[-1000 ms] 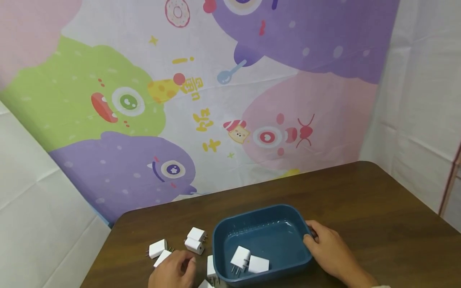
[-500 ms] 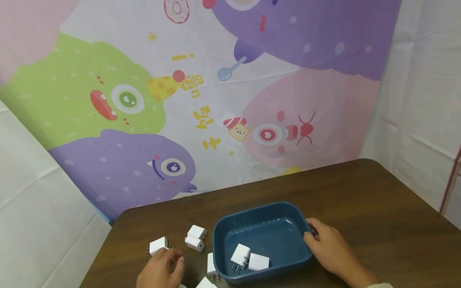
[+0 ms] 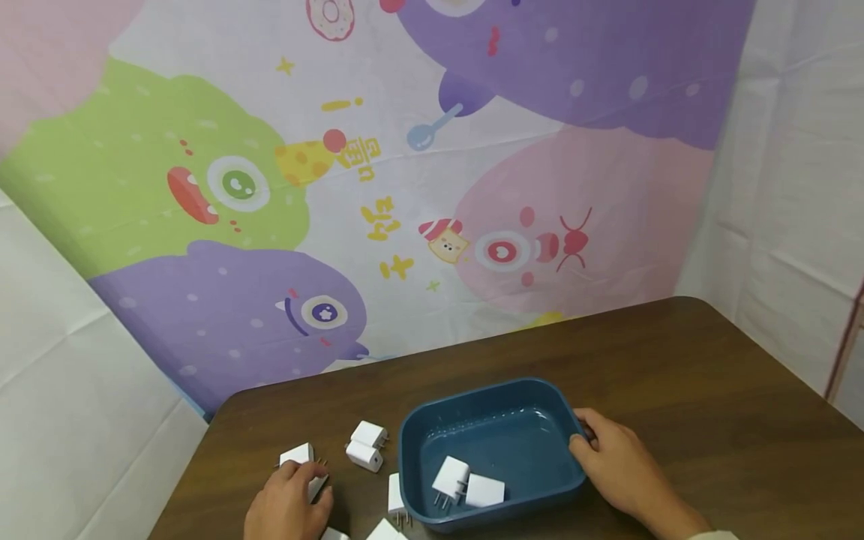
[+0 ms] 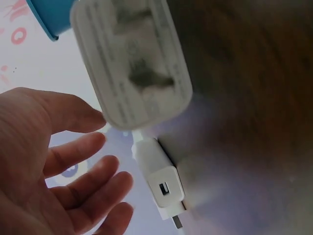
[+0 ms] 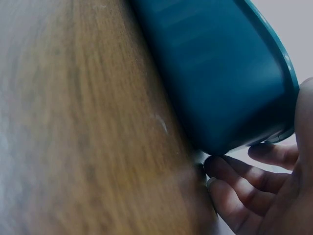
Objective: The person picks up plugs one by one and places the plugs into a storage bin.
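My left hand [image 3: 286, 499] reaches over a white plug-in charger [image 3: 316, 486], thumb and fingers apart around it in the head view. In the left wrist view the fingers are loosely bent with a gap before a charger with a USB socket [image 4: 166, 188]. A nearer charger [image 4: 132, 63] looms blurred with its prongs toward the camera. My right hand [image 3: 614, 461] grips the right end of a dark blue plastic tray [image 3: 493, 517], thumb at the rim. Its fingers [image 5: 239, 181] curl under the tray's end. Inside the tray lie two white chargers, one of them [image 3: 451, 477] showing its prongs.
Behind the left fingers sits another charger [image 3: 297, 454]. Two chargers [image 3: 367, 446] stand side by side left of the tray, one [image 3: 394, 495] is against its left wall, and others [image 3: 386, 531] are cut off by the frame's bottom. A cartoon-printed cloth backs the brown table [image 3: 675, 360].
My left hand has moved left, away from the tray, to the left chargers, its fingers spreading around one. The right hand and tray stay in place.
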### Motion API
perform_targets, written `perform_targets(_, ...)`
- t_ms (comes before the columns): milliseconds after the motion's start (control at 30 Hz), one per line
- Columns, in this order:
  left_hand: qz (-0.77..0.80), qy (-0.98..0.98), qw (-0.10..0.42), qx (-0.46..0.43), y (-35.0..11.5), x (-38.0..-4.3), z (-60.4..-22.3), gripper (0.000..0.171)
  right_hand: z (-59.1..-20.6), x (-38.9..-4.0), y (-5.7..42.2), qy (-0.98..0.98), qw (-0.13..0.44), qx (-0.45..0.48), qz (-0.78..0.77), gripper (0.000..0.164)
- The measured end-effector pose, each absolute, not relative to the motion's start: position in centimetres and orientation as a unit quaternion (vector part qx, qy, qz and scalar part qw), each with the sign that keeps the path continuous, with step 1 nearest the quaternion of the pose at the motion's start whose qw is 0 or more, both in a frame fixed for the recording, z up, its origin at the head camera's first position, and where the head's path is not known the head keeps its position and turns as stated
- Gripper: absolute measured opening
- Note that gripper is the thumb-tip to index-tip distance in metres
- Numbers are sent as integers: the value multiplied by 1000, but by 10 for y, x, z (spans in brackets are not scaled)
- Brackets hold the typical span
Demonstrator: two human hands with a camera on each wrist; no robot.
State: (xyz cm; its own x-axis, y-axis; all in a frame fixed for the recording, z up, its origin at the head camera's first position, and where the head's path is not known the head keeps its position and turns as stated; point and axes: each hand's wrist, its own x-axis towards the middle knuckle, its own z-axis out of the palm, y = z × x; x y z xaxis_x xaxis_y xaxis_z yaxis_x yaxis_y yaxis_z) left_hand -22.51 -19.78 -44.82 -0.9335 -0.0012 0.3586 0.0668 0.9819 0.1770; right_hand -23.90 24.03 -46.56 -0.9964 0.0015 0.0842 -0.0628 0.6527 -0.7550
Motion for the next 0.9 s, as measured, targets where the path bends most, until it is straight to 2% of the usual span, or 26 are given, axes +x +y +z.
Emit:
perform_targets(200, -85, -985, 150, -2, -203, -229, -447, 27, -465, -239, 241, -905, 50, 22, 422, 37)
perform_targets(667, -36, -988, 151, -20, -213, -235, -450, 38, -467, -239, 242, -906, 57, 25, 418, 36)
perform_targets(900, -48, -994, 93, -4, -218, -241, -447, 32, -467, -238, 240, -904, 38, 17, 425, 37)
